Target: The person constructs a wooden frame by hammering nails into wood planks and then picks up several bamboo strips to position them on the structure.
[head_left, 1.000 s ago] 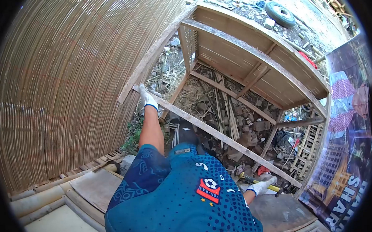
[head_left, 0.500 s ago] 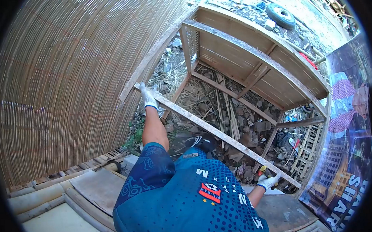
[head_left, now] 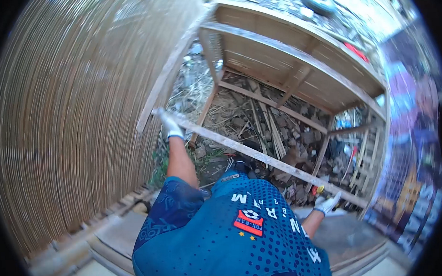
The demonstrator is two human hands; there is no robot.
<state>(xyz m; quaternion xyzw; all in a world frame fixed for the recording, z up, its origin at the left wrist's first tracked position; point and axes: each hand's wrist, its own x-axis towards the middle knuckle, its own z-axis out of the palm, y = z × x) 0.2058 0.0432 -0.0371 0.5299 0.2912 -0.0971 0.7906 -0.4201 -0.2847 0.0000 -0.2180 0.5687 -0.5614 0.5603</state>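
A large wooden frame (head_left: 266, 158) with panelled sides stands before me. My left hand (head_left: 169, 124), in a white glove with a blue cuff, is closed around the left end of its near rail. Near that rail's right end is my right hand (head_left: 327, 203), gloved the same way, its outstretched thumb or finger against the wood. A tool with a yellow-and-red end (head_left: 319, 189) sticks out from that hand; the rest of it is hidden by the fingers and blur. The frame's far side carries a brown board (head_left: 272, 71).
A slatted bamboo wall (head_left: 77, 114) rises at the left. At the right hangs a printed banner (head_left: 410, 179). Rubble and loose bamboo strips (head_left: 270, 126) cover the ground inside the frame. A tyre (head_left: 318, 1) lies beyond it. Bamboo poles (head_left: 68, 265) run along the near edge.
The whole view has shifted and blurred. Both hands stay at the near rail. In the picture, its left end sits slightly lower and the right hand is further right and higher.
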